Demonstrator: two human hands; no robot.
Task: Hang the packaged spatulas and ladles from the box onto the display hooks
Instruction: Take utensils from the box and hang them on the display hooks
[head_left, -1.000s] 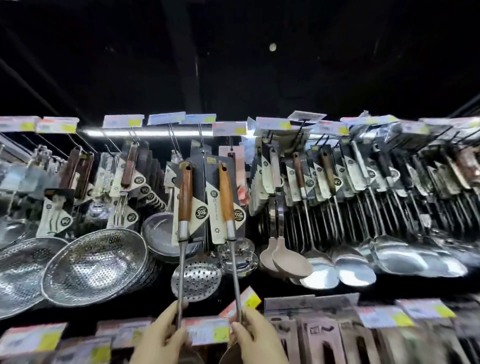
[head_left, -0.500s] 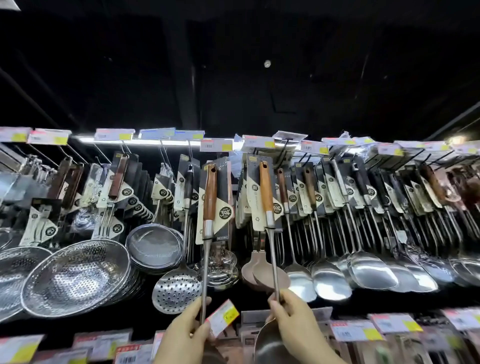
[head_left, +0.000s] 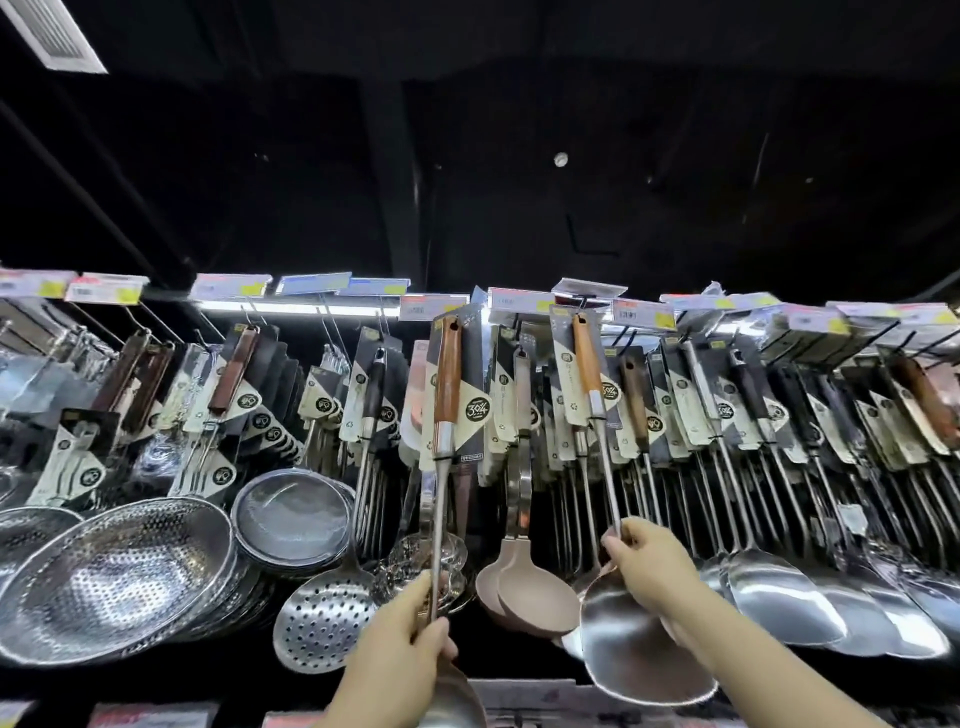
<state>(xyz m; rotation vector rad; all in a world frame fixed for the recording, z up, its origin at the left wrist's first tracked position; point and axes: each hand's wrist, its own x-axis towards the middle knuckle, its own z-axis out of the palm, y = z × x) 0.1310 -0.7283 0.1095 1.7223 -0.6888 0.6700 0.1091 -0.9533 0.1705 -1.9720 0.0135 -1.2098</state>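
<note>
The left hand (head_left: 402, 642) is curled around the steel shaft of a wood-handled ladle (head_left: 445, 410), gripping it low down, just above the bowl that shows at the bottom edge of the view. The ladle stands nearly upright, its handle and black-and-white card rising well above the hand to the price-tag rail (head_left: 431, 306), where the top of the card sits just under a tag. The right hand (head_left: 649, 564) pinches the thin shaft of a spatula (head_left: 589, 374) between thumb and fingers, right where the shaft meets the wide steel blade (head_left: 639, 639); the blade hangs below and in front of that hand, tilted toward the camera. The spatula leans up and to the left from the hand, its light wooden handle and card reaching the rail to the right of the ladle's card. Whether either card is already on a hook cannot be told. Between the two held tools, below the rail, hang pinkish-beige spoons (head_left: 524, 587), their bowls level with the hands. Left of the ladle and below the rail hang a perforated skimmer (head_left: 324, 618) and large strainers (head_left: 114, 577). Right of the spatula, rows of packaged steel spatulas (head_left: 779, 597) hang from the rail.
</note>
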